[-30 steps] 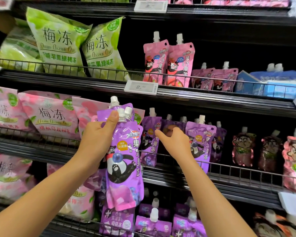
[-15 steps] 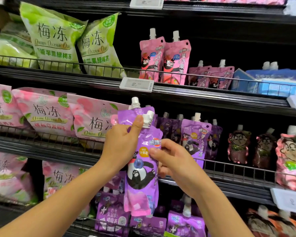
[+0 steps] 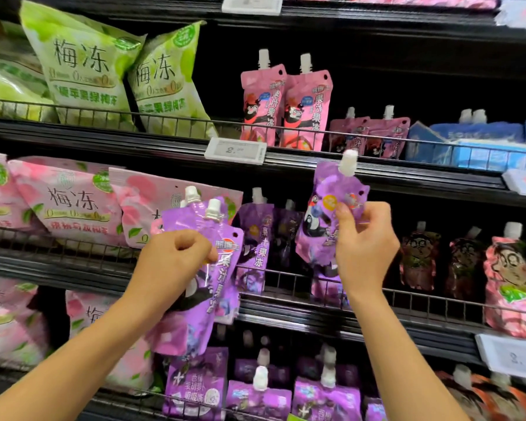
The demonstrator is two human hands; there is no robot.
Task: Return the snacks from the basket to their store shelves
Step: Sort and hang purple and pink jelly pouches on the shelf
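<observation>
We grip two purple pouches (image 3: 207, 262) in our left hand (image 3: 172, 265) below the middle shelf (image 3: 73, 262) rail, while our right hand (image 3: 365, 241) pinches a third purple pouch (image 3: 325, 220) upright before the purple row there.

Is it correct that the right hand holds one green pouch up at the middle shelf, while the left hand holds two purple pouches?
Not quite. In the head view, the pouch in the right hand is purple, not green. The rest stands: it is held up at the middle shelf, and the left hand holds two purple pouches.
</observation>
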